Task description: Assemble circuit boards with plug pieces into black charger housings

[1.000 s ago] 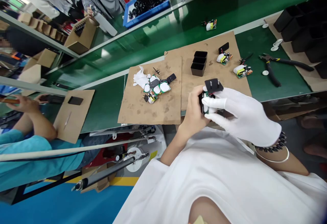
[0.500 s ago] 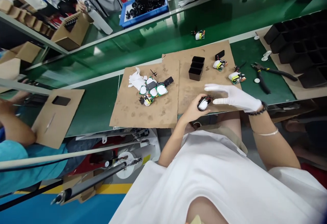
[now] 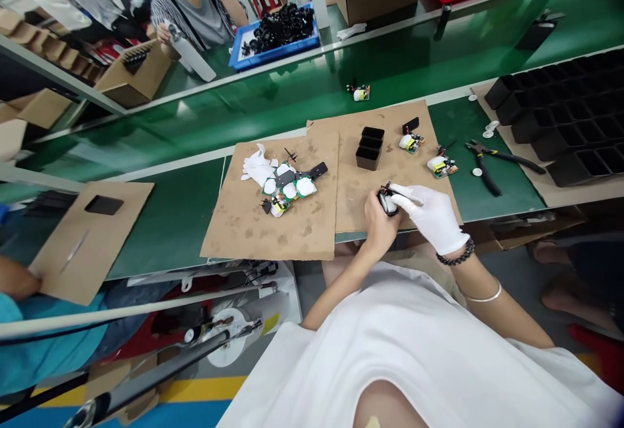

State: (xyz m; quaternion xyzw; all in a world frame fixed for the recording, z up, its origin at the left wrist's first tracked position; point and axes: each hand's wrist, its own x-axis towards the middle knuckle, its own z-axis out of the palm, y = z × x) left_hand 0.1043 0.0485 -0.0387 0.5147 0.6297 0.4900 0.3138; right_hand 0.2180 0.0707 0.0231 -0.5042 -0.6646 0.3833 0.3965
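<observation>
My bare left hand (image 3: 380, 225) is wrapped round a small black plastic housing (image 3: 389, 203) with a white part inside. My right hand (image 3: 433, 214), in a white glove, has its thumb and fingers closed at the housing's top right edge, by some dark wires; exactly what they pinch is hidden. Beyond the hands, black open boxes (image 3: 369, 148) stand joined together on the cardboard (image 3: 351, 210). To their right lie small circuit boards with white and yellow parts, one circuit board (image 3: 412, 142) farther back and another circuit board (image 3: 442, 166) nearer.
On the left cardboard (image 3: 244, 236) lie a white glove (image 3: 258, 166) and a cluster of circuit boards (image 3: 289, 184). Black-handled pliers (image 3: 483, 161) and small white discs lie to the right, before rows of black boxes (image 3: 587, 164). Another circuit board (image 3: 361, 93) lies behind. Co-workers are nearby.
My right hand has come in from open fingers beside the housing to closed fingers at its edge. My left hand still holds the housing. The view has shifted slightly.
</observation>
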